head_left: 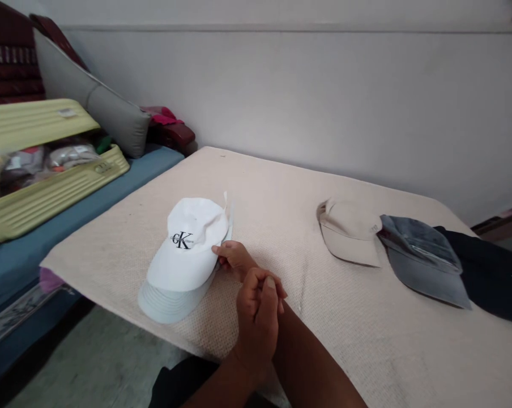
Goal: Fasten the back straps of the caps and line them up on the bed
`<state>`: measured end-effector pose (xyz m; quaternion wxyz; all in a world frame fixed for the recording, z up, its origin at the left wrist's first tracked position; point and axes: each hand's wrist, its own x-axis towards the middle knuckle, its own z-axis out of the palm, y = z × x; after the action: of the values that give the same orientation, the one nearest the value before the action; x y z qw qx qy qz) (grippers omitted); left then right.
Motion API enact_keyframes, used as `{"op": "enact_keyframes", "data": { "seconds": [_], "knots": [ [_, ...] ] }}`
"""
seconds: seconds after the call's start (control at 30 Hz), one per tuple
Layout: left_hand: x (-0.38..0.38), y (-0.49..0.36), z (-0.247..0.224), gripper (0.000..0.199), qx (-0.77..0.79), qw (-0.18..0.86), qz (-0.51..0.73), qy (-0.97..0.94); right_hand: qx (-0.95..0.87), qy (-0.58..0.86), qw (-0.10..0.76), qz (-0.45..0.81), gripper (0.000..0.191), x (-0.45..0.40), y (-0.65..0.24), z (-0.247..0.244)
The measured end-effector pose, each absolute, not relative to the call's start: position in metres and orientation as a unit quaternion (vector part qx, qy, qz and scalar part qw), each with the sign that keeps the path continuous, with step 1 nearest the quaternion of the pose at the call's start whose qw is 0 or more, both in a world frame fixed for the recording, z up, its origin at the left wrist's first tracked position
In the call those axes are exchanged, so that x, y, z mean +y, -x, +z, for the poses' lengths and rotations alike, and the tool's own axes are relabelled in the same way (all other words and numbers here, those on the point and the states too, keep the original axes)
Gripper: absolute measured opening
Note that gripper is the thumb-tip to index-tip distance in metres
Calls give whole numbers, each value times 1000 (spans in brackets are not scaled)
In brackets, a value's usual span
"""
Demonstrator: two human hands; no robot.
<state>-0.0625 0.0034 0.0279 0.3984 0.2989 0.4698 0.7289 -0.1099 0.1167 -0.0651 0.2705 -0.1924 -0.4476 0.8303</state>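
Note:
A white baseball cap (192,226) with black "CK" lettering lies at the left of the bed, its brim toward me. A pale grey-blue cap brim (171,306) shows beneath it, with the rest of that cap mostly covered. My right hand (237,259) reaches across from the right and pinches the right edge of the white cap between thumb and fingers. Curled into a loose fist, my left hand (260,300) is raised in front of my right wrist, with nothing visible in it.
To the right lie a beige cap (352,226), a faded dark grey cap (423,255) and a black cap (494,272), overlapping in a row. A blue mattress (154,164) at left bears an open yellow-green case (69,195) and a grey cushion (111,113). Behind stands a wall (307,102).

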Motion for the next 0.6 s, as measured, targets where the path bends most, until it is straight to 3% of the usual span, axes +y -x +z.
{"op": "enact_keyframes", "data": {
  "seconds": [0.17, 0.3, 0.43, 0.6],
  "knots": [
    [0, 60, 25, 18, 486, 380, 712, -335, -418, 182, 281, 845, 13, 104, 104, -46],
    [-5, 58, 26, 17, 488, 390, 674, -394, -392, 145, 294, 860, 21, 105, 90, -23],
    [-8, 41, 26, 15, 462, 534, 551, -444, -380, 167, 341, 844, 35, 110, 45, -5],
    [-17, 14, -1, 14, 389, 765, 371, -354, -348, 273, 426, 789, 34, 102, -48, 11]
  ]
}}
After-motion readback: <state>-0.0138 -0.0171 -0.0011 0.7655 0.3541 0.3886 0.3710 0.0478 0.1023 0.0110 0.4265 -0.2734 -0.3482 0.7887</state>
